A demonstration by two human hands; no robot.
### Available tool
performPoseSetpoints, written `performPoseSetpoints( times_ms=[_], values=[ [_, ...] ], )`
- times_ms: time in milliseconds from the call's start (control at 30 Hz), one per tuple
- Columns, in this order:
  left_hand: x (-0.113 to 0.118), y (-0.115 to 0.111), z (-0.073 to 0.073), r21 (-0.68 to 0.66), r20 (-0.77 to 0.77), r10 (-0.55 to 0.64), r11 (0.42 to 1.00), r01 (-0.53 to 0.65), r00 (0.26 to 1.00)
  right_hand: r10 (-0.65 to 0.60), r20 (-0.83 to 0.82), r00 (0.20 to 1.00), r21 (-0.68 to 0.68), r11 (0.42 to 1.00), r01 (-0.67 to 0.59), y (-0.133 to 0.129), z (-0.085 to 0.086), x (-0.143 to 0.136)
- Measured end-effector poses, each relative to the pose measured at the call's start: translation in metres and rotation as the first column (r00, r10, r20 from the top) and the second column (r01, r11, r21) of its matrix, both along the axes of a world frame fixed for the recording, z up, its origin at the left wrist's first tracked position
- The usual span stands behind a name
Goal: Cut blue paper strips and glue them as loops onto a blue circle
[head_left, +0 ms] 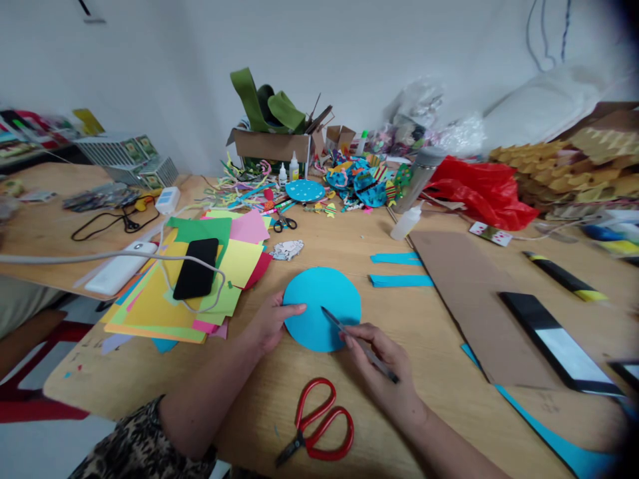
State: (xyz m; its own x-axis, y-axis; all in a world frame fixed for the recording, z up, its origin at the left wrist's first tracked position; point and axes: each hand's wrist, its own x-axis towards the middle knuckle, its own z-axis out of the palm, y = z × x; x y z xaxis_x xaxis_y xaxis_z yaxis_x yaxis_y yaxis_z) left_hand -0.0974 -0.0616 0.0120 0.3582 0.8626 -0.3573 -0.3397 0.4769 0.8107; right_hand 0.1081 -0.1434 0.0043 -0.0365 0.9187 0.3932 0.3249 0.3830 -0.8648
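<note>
Paper fills the middle of my head view: a flat, matte blue disc (312, 329), smoothly round, lies just above the grain of the wooden desk (279, 426). My left hand (272, 324) pinches its left edge, thumb laid on top. My right hand (384, 356) is closed around a slim, dark pen (335, 320) in a writing grip, the tip over the disc's centre; I can't tell whether it touches.

Nearer me, red-handled scissors (322, 422) rest by the desk's front edge, blades pointing lower left. Bare wood separates the disc from the brown cardboard (479, 306) on the right, though two blue strips (402, 281) jut into that gap. At left, loose coloured sheets (150, 293) with crisp corners carry a glossy black phone (196, 269) and a pale cable (219, 299). Small black scissors (285, 223) lie beyond the disc.

Faint writing marks the desk near its left corner, too small for me to read; the labels on the glue bottles (294, 167) are illegible too.
</note>
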Motion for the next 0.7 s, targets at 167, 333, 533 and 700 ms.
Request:
performPoseSetpoints(
  times_ms=[167,333,533,700],
  values=[
    [-0.0002,0.0011,-0.0014,0.001,-0.001,0.003,1.000,-0.003,1.000,0.010,-0.005,1.000,0.014,1.000,-0.010,-0.0003,0.0015,0.0001],
    [-0.0005,0.0015,-0.0017,-0.001,0.004,0.005,1.000,-0.005,1.000,0.010,-0.007,1.000,0.006,1.000,-0.010,0.0000,0.0012,0.0001],
    [-0.0004,0.0012,-0.0032,0.008,0.007,0.013,1.000,-0.013,1.000,0.010,-0.014,1.000,0.004,1.000,-0.010,0.0008,0.0007,0.0000],
    [0.0000,0.0016,-0.0023,-0.004,-0.004,0.007,1.000,-0.007,1.000,0.014,-0.008,1.000,-0.008,1.000,-0.014,0.0000,0.0021,0.0002]
  ],
)
